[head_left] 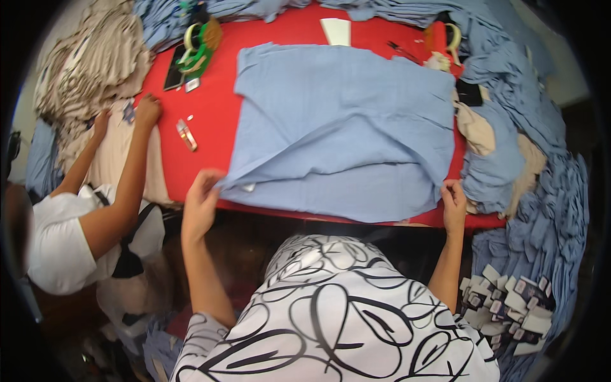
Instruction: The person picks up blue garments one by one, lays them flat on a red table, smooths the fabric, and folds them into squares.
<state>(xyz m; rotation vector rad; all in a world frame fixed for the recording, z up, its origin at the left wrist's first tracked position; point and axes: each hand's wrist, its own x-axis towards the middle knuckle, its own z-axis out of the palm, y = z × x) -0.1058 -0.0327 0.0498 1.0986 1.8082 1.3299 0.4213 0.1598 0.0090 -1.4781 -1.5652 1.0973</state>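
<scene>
A light blue cloth garment (pixel 344 121) lies spread on the red table top (pixel 191 165), its near layer lifted into a slack fold. My left hand (pixel 202 202) pinches the garment's near left corner, fingers closed on the fabric. At the near right corner my right hand (pixel 453 202) also grips the cloth between thumb and fingers. Between the two hands the upper layer sags, and the lower layer shows beneath it along the table's front edge. A small white tag or label (pixel 249 188) peeks out beside the left corner.
On the left a co-worker's hands (pixel 147 109) handle a beige garment (pixel 114 146). Thread snips (pixel 186 135), a phone (pixel 174 67) and a green tape dispenser (pixel 200 48) lie nearby. Blue garments (pixel 515 89) are heaped right; cardboard tags (pixel 509 305) pile below them. A white card (pixel 336 30) lies behind.
</scene>
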